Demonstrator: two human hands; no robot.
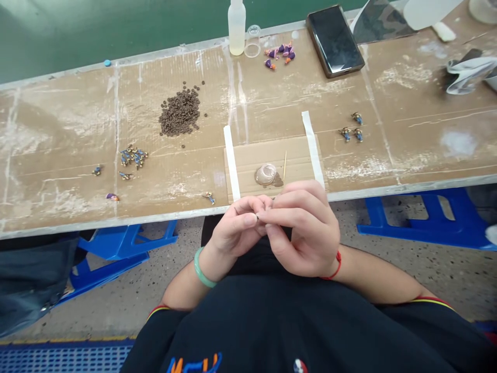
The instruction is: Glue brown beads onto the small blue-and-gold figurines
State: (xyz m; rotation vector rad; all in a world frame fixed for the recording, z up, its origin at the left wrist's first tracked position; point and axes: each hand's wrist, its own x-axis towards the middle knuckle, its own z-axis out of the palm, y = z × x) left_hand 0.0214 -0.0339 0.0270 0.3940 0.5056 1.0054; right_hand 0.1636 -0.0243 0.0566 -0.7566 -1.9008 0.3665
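My left hand (237, 228) and my right hand (305, 228) meet in front of my body, just below the table edge (155, 217). Both are closed in a pinch, fingertips touching around something tiny that I cannot make out. A green bangle sits on my left wrist, a red string on my right. Just beyond my hands a cardboard patch (272, 155) is taped to the table; on it lie a blob of glue (267, 175) and a thin stick (284, 165).
A heap of small brown rings (180, 111) lies mid-table. Small blue figures sit at left (132, 157) and right (351, 129); purple pieces (280, 54), a bottle (236, 26), a clear cup (252, 41) and a phone (334, 39) are at the back. Blue stools stand under the table.
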